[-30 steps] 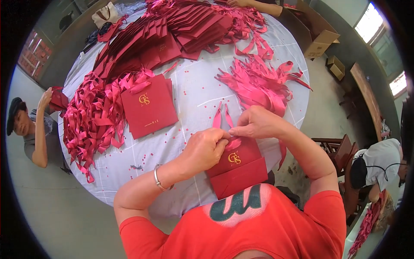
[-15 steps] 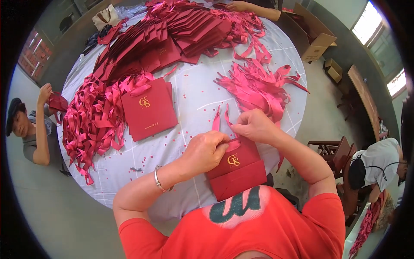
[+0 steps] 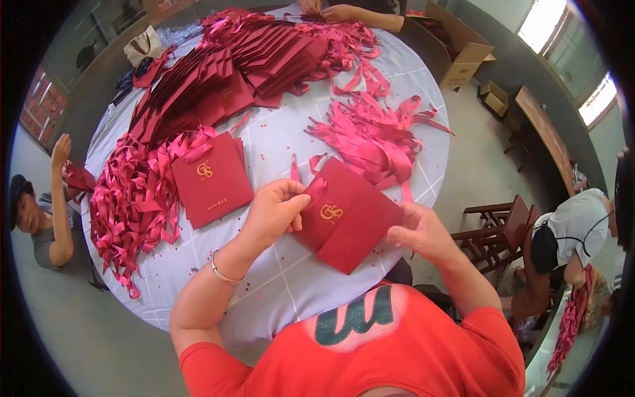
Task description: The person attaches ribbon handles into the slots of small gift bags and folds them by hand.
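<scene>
Between my two hands, above the near part of the table, is a flat dark-red paper gift bag (image 3: 364, 205) with a gold emblem and a folded-up lower part. My left hand (image 3: 276, 206) pinches its upper left edge by the pink ribbon handle (image 3: 318, 190). Gripping the right edge, thumb on the front, is my right hand (image 3: 428, 231). The bag is tilted, and loose ribbon ends show beyond its top. A small stack of similar bags (image 3: 221, 188) lies to the left, with a ribbon handle on the top one.
A heap of pink ribbons (image 3: 132, 212) covers the table's left side; a ribbon bundle (image 3: 377, 139) lies beyond my right hand. Many flat bags (image 3: 218, 79) are fanned at the back. Co-workers sit left (image 3: 41, 215) and far side (image 3: 350, 13). A wooden stool (image 3: 499, 228) stands right.
My right hand has let go of the ribbon near the bag's top and now grips the right edge. The bag has been lifted and turned.
</scene>
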Demonstrator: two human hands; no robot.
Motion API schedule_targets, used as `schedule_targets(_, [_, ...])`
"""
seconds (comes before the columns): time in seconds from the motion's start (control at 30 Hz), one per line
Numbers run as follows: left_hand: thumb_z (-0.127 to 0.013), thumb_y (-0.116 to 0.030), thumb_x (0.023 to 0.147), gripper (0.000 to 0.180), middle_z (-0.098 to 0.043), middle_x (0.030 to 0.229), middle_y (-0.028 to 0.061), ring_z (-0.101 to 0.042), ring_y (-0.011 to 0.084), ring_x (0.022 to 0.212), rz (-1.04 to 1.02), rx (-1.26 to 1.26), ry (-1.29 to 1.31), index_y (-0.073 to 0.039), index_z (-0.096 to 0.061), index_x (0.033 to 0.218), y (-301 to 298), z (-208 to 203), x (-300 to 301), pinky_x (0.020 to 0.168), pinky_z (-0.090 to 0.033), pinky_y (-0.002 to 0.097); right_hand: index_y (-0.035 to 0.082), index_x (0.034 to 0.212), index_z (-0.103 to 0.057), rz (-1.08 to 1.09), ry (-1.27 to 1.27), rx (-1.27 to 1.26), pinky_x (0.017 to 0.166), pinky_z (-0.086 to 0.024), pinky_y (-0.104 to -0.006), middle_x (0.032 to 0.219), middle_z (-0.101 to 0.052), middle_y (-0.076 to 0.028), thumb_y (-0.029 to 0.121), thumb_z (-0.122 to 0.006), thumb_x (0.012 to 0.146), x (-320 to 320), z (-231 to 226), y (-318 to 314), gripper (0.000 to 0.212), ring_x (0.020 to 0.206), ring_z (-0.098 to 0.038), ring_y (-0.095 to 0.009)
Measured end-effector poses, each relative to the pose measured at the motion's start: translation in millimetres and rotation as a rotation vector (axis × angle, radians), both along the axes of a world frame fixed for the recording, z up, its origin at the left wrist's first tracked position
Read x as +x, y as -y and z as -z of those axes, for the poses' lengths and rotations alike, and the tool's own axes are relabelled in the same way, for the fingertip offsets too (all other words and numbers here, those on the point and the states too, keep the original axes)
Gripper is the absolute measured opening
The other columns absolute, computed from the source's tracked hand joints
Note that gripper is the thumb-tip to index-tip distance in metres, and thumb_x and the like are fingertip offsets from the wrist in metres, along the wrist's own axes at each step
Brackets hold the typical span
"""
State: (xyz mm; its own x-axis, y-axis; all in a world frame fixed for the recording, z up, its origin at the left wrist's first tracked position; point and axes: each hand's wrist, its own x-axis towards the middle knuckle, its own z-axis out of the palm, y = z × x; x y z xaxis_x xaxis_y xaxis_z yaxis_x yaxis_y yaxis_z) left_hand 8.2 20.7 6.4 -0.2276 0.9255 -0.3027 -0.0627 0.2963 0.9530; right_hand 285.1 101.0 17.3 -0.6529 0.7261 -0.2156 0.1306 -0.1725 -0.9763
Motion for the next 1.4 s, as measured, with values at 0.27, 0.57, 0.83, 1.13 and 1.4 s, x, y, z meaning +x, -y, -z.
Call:
schedule_targets(0.27, [-0.058, -0.012, 0.096, 0.021, -0.064, 0.087, 0.0059, -0.063, 0.0125, 0.059, -0.162, 0.225, -0.010, 0.000, -0.053, 0.113, -3, -7, 0, 0.046, -0.045, 0.0213, -0.002, 0.101, -0.069, 0.217, -0.151, 0.389, 0.066, -0.051, -0.0237, 0.089, -0.071, -0.004, 0.014, -0.072, 0.085, -43, -32, -26, 0.023, 0.077, -0.063, -0.007])
schedule_targets(0.57, [-0.057, -0.017, 0.097, 0.014, -0.060, 0.066, 0.0035, -0.047, 0.0059, 0.043, -0.289, 0.479, 0.033, -0.003, -0.058, 0.096, 15, -45, -32, 0.039, -0.035, 0.0211, 0.008, 0.100, -0.068, 0.006, -0.191, 1.846, 0.061, -0.054, -0.0355, 0.086, -0.063, -0.006, 0.009, -0.077, 0.069, -90, -67, -39, 0.033, 0.074, -0.063, -0.023])
schedule_targets(0.83, [-0.061, -0.009, 0.090, 0.016, -0.068, 0.076, 0.0079, -0.056, 0.0057, 0.052, 0.006, 0.302, -0.566, 0.003, -0.067, 0.098, 8, -16, -20, 0.046, -0.045, 0.0226, 0.001, 0.104, -0.066, -0.407, 0.029, 1.878, 0.057, -0.046, -0.0273, 0.092, -0.059, -0.006, 0.013, -0.061, 0.069, -67, 4, 29, 0.037, 0.070, -0.056, -0.016])
schedule_targets(1.13, [-0.063, -0.014, 0.084, 0.024, -0.068, 0.099, 0.0190, -0.065, 0.0394, 0.087, 0.267, 0.268, -1.030, -0.002, -0.065, 0.105, 14, -4, 13, 0.074, -0.052, 0.0467, 0.005, 0.099, -0.066, -0.531, -0.276, 1.493, 0.057, -0.046, -0.0312, 0.091, -0.060, -0.006, 0.035, -0.076, 0.077, -64, 9, 37, 0.039, 0.069, -0.058, -0.019])
schedule_targets(1.4, [-0.066, -0.013, 0.083, 0.024, -0.069, 0.097, 0.0155, -0.067, 0.0342, 0.082, 0.253, 0.320, -1.090, -0.003, -0.066, 0.104, 16, -5, 18, 0.070, -0.053, 0.0417, 0.005, 0.089, -0.069, 0.143, 0.213, 1.412, 0.064, -0.054, -0.0342, 0.088, -0.066, -0.009, 0.007, -0.077, 0.072, 18, 23, -41, 0.019, 0.074, -0.066, -0.026])
